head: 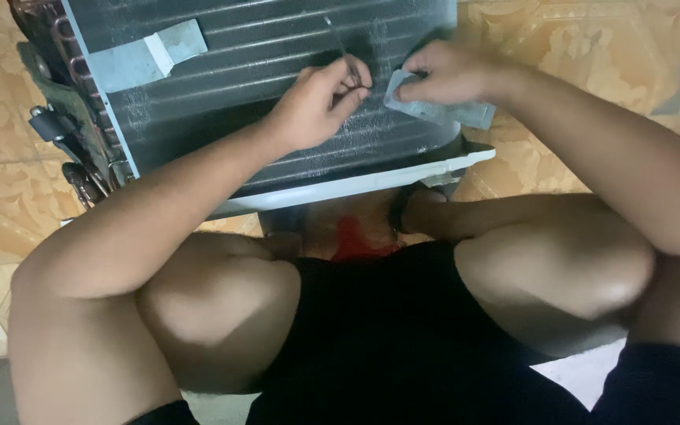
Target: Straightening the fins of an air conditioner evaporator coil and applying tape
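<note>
Orange patterned floor tiles (9, 181) lie under a dark finned coil panel (261, 94) with a white lower edge, set in front of my knees. My left hand (316, 106) rests on the panel, its fingers (356, 83) pinched shut on a thin metal tool (340, 47) that angles up across the fins. My right hand (450, 75) sits just beside it, fingers closed on a grey foil strip (442, 110) pressed against the panel, while a second foil patch (147, 55) lies well apart at the upper left.

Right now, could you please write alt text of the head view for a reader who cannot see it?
A squatting person's left hand pinches a thin metal tool over a dark finned coil panel, while the right hand presses a silvery foil strip onto it. Another foil patch sits upper left; the floor is orange tile.
</note>
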